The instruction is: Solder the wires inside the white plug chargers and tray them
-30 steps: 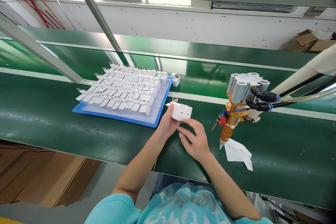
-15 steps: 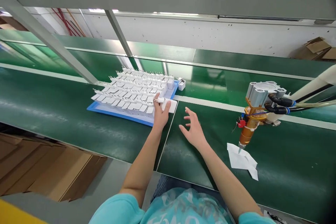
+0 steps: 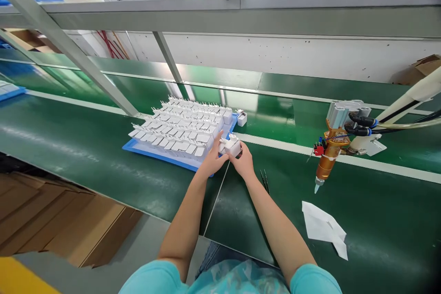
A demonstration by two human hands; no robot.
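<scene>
A small white plastic housing (image 3: 232,146) with a raised flap or fitting is held between both hands above the tray's front right corner. My left hand (image 3: 212,158) grips its left side, thumb and fingers closed. On its right side, my right hand (image 3: 244,160) closes on it with the fingertips. Just to the left, rows of similar white housings (image 3: 179,126) with thin upright wires or pins fill a blue tray (image 3: 163,161). One more white housing (image 3: 242,120) stands beyond the tray's right edge.
To the right, an orange glue dispenser (image 3: 329,156) hangs from a pale arm over white paper (image 3: 322,223). Dark tweezers (image 3: 265,181) lie beside my right forearm. A metal frame bar (image 3: 237,20) crosses above the green bench. Cardboard boxes (image 3: 79,227) stand below on the left.
My right hand has moved left from open air and now grips the housing, which was in my left hand alone. The head view has tilted up slightly; the tweezers have come into sight.
</scene>
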